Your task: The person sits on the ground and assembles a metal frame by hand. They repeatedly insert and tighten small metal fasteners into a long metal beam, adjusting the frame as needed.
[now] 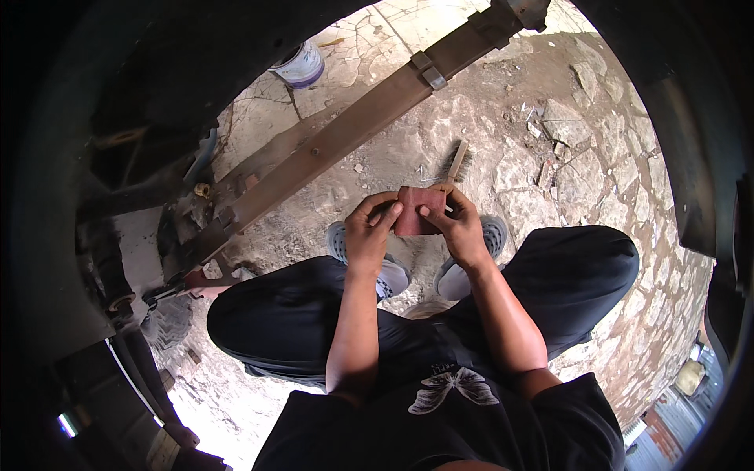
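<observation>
Between my two hands is a folded piece of reddish-brown sandpaper (419,213), held up in front of my knees. My left hand (369,231) pinches its left edge, thumb on the near face. On the other side my right hand (462,224) grips the right edge, its thumb pressed on the surface and the fingers behind it. Just beyond the sandpaper a brush (457,162) with a wooden back and dark bristles lies on the ground. My shoes (393,276) show below the hands.
A long brown metal leaf spring (338,145) with a clamp (429,71) runs diagonally ahead of me. Dark vehicle parts (118,259) crowd the left. A white and purple bucket (301,66) stands beyond the spring. Rough stone ground (581,165) with small debris spreads to the right.
</observation>
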### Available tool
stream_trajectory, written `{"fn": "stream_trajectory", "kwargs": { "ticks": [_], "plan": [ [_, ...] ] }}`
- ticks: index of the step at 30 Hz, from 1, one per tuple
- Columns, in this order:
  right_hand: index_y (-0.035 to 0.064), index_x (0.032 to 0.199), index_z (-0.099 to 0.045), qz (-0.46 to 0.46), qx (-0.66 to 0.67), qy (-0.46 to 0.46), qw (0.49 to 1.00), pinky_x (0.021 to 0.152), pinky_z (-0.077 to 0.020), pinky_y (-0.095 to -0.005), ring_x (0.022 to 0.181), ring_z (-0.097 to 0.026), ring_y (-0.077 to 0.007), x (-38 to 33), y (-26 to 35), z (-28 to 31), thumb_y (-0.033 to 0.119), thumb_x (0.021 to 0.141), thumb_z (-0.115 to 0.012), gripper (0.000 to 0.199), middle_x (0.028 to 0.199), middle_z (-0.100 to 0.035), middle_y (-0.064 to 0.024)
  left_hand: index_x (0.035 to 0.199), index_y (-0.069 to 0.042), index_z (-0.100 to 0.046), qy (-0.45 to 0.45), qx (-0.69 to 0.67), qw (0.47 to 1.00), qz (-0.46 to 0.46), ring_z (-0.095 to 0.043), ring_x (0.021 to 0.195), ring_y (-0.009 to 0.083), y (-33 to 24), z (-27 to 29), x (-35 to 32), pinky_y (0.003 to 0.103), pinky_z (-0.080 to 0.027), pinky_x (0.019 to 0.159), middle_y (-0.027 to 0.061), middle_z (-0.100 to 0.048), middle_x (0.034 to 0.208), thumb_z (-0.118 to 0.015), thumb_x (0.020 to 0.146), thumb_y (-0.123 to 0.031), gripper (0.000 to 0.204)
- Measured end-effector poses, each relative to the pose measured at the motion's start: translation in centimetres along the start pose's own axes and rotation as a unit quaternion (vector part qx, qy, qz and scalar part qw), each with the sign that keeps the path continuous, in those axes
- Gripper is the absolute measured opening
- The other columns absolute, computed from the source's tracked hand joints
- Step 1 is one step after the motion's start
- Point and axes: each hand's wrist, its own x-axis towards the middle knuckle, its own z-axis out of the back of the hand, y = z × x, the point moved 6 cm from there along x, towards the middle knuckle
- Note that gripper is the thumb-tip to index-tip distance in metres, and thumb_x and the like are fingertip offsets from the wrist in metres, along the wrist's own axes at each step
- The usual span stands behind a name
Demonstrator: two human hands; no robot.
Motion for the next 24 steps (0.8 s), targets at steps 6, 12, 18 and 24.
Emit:
{"fn": "stream_trajectory", "kwargs": {
  "ticks": [6, 12, 18, 24],
  "plan": [
    [0.0021, 0.117, -0.062, 0.029, 0.017, 0.007, 0.999, 0.089, -0.0546, -0.0269, 0.099, -0.064, -0.0093, -0.2, 0.4, -0.7, 0.002, 0.096, -0.073, 0.025, 0.107, -0.069, -0.0025, 0.115, 0.004, -0.073, -0.004, 0.097, 0.995, -0.018, -0.069, 0.094, 0.0096, 0.5, -0.6, -0.1, 0.024, -0.055, 0.084, 0.0072, -0.076, 0.103, -0.080, 0.094, -0.013, 0.028],
    [0.0017, 0.113, -0.062, 0.020, -0.009, 0.004, 1.000, 0.087, -0.0547, -0.0268, 0.097, -0.063, -0.0085, -0.3, 0.2, -0.6, 0.002, 0.096, -0.073, 0.020, 0.105, -0.068, -0.0015, 0.116, 0.004, -0.074, 0.002, 0.110, 0.994, -0.025, -0.070, 0.092, 0.0105, -0.8, -1.7, -0.6, 0.025, -0.056, 0.085, 0.0080, -0.077, 0.103, -0.080, 0.092, -0.011, 0.028],
    [0.0032, 0.108, -0.065, 0.012, -0.032, -0.017, 0.999, 0.080, -0.0542, -0.0258, 0.090, -0.064, -0.0083, -0.3, -0.1, 0.0, 0.008, 0.096, -0.077, 0.017, 0.097, -0.071, -0.0016, 0.111, 0.009, -0.073, -0.025, -0.011, 0.999, 0.029, -0.073, 0.093, 0.0151, 0.2, -0.9, -0.7, 0.024, -0.058, 0.085, 0.0139, -0.077, 0.103, -0.082, 0.084, 0.004, 0.028],
    [0.0039, 0.105, -0.064, -0.014, 0.026, -0.036, 0.999, 0.078, -0.0542, -0.0252, 0.088, -0.065, -0.0084, -0.5, 0.1, -0.2, 0.010, 0.096, -0.077, 0.017, 0.097, -0.071, -0.0031, 0.112, 0.011, -0.070, -0.017, 0.005, 1.000, 0.005, -0.074, 0.091, 0.0178, 0.1, -1.2, -0.5, 0.027, -0.062, 0.084, 0.0163, -0.076, 0.104, -0.080, 0.085, 0.007, 0.030]
  ]
}}
